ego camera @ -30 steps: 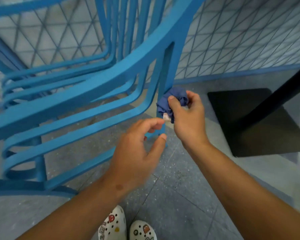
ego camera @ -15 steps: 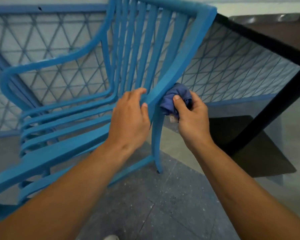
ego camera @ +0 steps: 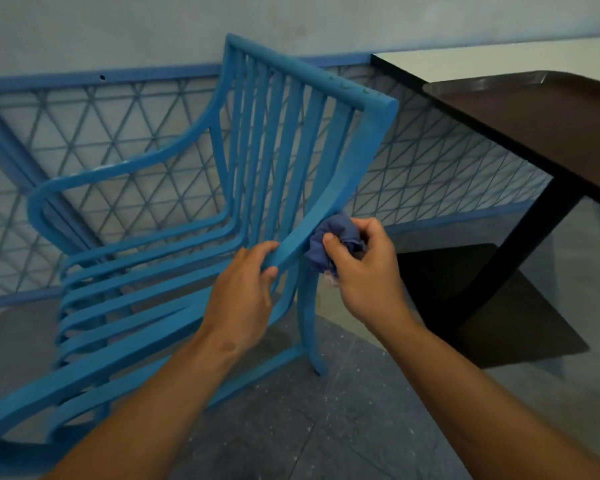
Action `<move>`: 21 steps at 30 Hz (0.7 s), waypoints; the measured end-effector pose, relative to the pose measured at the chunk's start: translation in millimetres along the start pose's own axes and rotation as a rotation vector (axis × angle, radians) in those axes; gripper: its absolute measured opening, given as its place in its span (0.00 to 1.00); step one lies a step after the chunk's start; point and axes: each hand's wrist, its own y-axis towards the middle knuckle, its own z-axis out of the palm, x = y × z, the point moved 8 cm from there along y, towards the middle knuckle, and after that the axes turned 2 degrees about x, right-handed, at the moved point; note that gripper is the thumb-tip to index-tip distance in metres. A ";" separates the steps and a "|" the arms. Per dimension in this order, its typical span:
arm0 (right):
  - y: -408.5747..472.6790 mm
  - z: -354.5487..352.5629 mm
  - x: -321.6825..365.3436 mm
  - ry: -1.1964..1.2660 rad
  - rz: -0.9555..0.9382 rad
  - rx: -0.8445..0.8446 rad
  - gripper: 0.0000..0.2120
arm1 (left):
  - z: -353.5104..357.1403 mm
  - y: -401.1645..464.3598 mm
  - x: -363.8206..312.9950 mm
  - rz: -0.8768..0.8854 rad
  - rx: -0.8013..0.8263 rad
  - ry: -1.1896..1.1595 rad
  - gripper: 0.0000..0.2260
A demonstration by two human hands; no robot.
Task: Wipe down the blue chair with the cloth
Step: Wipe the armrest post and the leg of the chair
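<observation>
fingers (ego camera: 269,249) of the left hand (ego camera: 243,299) are curled round the curved outer rail of the blue chair (ego camera: 146,278), just below the middle of the frame, with the thumb tip lying on the rail's near edge. fingers (ego camera: 331,245) of the right hand (ego camera: 364,271) are clenched round a bunched, darker blue cloth (ego camera: 321,244), which is pressed against the same rail just right of the left hand, close to where the rear leg drops toward the floor (ego camera: 309,427).

the chair fills the left and centre of the frame. its slatted back rises to a top bar in the upper middle, its seat slats sweep toward the lower left, and an armrest loops at the left. it looks tilted, though how much of that comes from the wide lens i cannot tell. the rear leg's foot meets the speckled grey floor just right of centre, lower down.

behind the chair a blue-framed mesh fence (ego camera: 125,140) with a triangle pattern runs across the upper half, with a pale wall (ego camera: 118,29) above it. in the upper right a dark surface (ego camera: 534,109) juts in, standing on a black post (ego camera: 520,251) and a flat dark square base (ego camera: 499,317) at the right. both forearms reach in from the bottom edge.
</observation>
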 end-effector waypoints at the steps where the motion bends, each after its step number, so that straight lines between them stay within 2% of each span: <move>1: -7.0 -0.4 2.7 -0.013 -0.003 0.004 0.08 | -3.6 -6.6 0.4 0.001 -0.002 -0.010 0.16; 7: -58.5 0.2 36.8 -0.092 -0.047 0.038 0.06 | -28.9 -45.2 4.2 -0.002 0.003 -0.048 0.15; 11: -81.6 -27.3 109.2 -0.194 -0.359 -0.145 0.14 | -41.0 -68.2 8.7 -0.010 0.016 -0.066 0.15; 13: -84.3 -27.6 129.9 -0.265 -0.451 -0.179 0.18 | -45.6 -76.1 11.1 -0.031 0.040 -0.068 0.15; 15: -84.5 -12.3 129.0 -0.413 -0.466 -0.119 0.18 | -50.7 -81.8 11.3 -0.040 0.053 -0.075 0.15; 18: -94.0 13.4 110.5 -0.615 -0.454 0.115 0.15 | -56.9 -88.7 10.6 -0.036 0.076 -0.087 0.14; 20: -101.7 11.4 109.4 -0.596 -0.408 0.219 0.14 | -60.6 -92.3 13.1 -0.028 0.110 -0.088 0.14; 21: -104.8 2.9 116.2 -0.561 -0.401 0.211 0.14 | -62.3 -94.9 15.0 -0.028 0.135 -0.090 0.14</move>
